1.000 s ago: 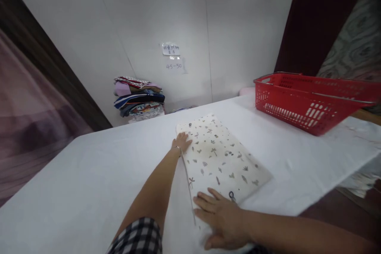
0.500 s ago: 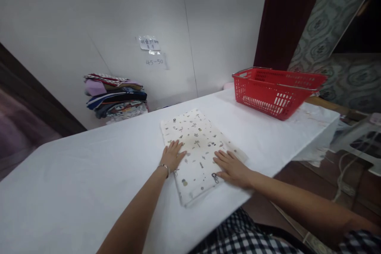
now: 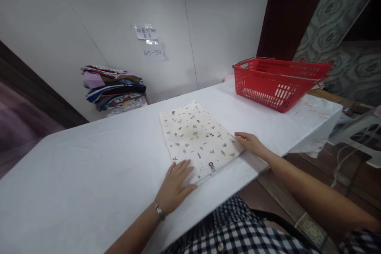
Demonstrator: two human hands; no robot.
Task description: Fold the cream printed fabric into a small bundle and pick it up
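A folded cream cloth printed with small grey-green plants and figures lies flat on the white-covered table. My left hand rests on its near left corner, fingers spread and palm down. At the cloth's right edge is my right hand, with its fingers stretched out along the border near the corner. The underside of that hand is hidden, so a grip on the edge does not show.
A red plastic basket with wire handles stands at the back right of the table. Beyond the far edge, on the left, a stack of folded fabrics sits against the wall. Handwritten signs hang above. A white stool is at the right.
My left hand has slid toward me to the near left corner. My right hand has moved off the cloth's top to its right edge. The near edge lies straighter.
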